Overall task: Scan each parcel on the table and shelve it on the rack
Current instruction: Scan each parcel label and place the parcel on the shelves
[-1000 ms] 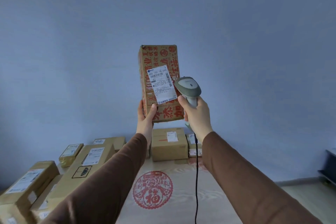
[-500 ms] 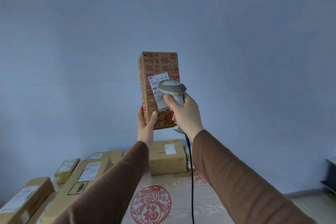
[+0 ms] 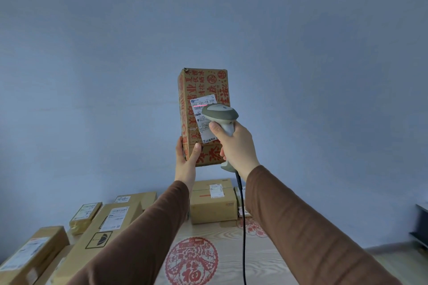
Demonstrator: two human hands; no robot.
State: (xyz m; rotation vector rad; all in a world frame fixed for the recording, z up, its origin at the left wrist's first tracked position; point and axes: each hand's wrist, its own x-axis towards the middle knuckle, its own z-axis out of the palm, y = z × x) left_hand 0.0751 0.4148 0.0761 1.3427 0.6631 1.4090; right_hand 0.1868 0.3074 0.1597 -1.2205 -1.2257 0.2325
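Observation:
I hold a tall cardboard parcel [image 3: 199,85] with red printed characters upright in front of the blue wall. My left hand [image 3: 186,162] grips its lower left corner. My right hand [image 3: 236,146] is closed on a grey corded barcode scanner [image 3: 220,114], whose head covers part of the white shipping label [image 3: 203,105]. A red scan line glows across the top of the label. The scanner cable [image 3: 243,227] hangs down between my arms.
Several brown parcels lie on the wooden table [image 3: 231,250]: a square box [image 3: 213,208] behind my arms, a long box with an umbrella mark [image 3: 108,227] and others at the left [image 3: 30,252]. A dark rack edge [image 3: 420,227] shows at the far right.
The scanner has swung left from beside the parcel to in front of its label, and a red scan line now shows. The parcel sits lower in view.

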